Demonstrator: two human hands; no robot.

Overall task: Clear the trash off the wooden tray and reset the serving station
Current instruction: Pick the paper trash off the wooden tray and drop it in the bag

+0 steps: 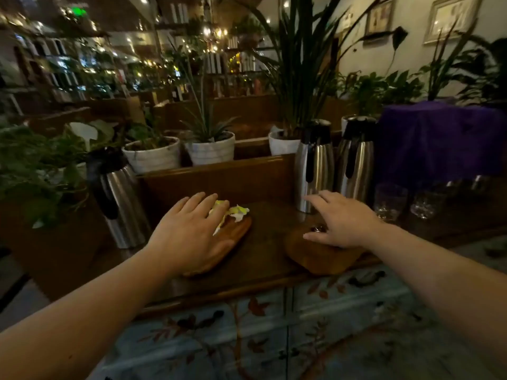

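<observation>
From the head camera, two bare arms reach over a dark wooden counter (263, 250) that tops a cabinet painted with leaves. The left hand (192, 231) lies flat with fingers spread over a long wooden tray (236, 234), its fingertips touching a crumpled yellow and white wrapper (233, 212) that sits at the tray's far end. The right hand (340, 220) is also open, fingers loosely fanned, hovering over a second wooden tray (321, 259) near the counter's front edge; a small dark object (318, 229) lies on that tray just beside the thumb, too blurred to identify. A steel jug (118, 198) with a black handle stands at the left of the counter, close to the left wrist. Two more steel jugs (315, 165) stand at the back right, the nearer one just beyond the right fingertips. Clear glasses (389, 201) are lined up further right, below a purple cloth (439, 138). White plant pots (211, 149) sit on the ledge behind the counter.
</observation>
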